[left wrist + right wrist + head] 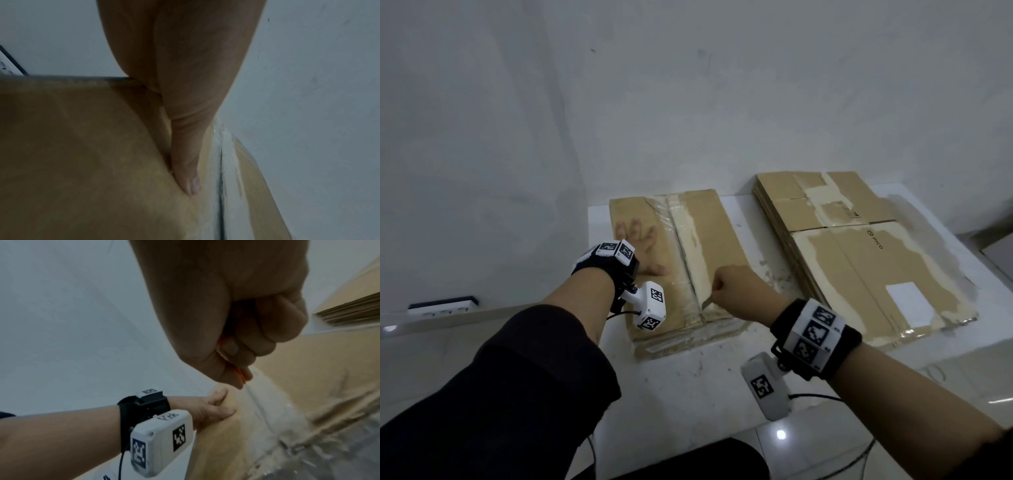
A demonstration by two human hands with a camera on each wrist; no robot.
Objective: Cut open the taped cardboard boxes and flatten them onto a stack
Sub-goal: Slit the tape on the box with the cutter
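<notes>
A taped brown cardboard box lies on the white table in the head view. Its clear tape seam runs from back to front. My left hand presses flat on the left flap, fingers spread; in the left wrist view its thumb lies on the cardboard beside the seam. My right hand is a fist round an orange-handled cutter. The blade touches the seam near the box's front edge. A stack of flattened boxes lies to the right.
The white table stands against a pale wall, its front edge close to me. Small cardboard scraps lie between the box and the stack. A power strip sits low at the left. Cables hang from both wrist units.
</notes>
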